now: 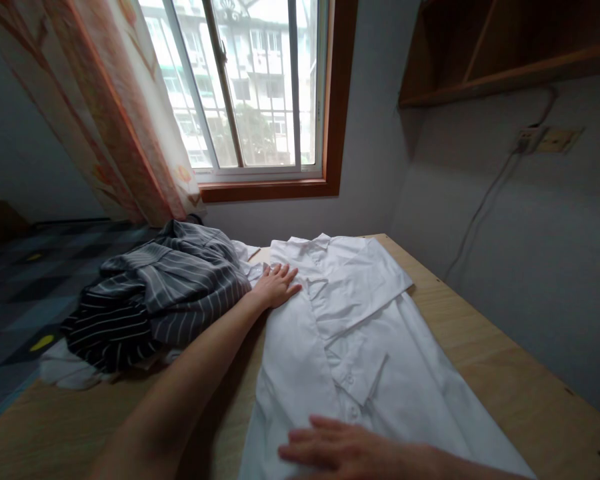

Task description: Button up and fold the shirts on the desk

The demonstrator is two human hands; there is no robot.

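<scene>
A white button-up shirt lies spread lengthwise on the wooden table, its collar at the far end. One sleeve is folded in across the body, and the buttoned cuff rests near the middle. My left hand lies flat on the shirt's upper left side, fingers spread. Close to me, my right hand is over the lower part of the shirt, fingers stretched out and slightly blurred. Whether its palm touches the cloth is hidden.
A heap of striped grey and black clothes sits left of the shirt, with white cloth under it. Beyond are a checked bed cover, a curtain and a window. A cable hangs along the right wall.
</scene>
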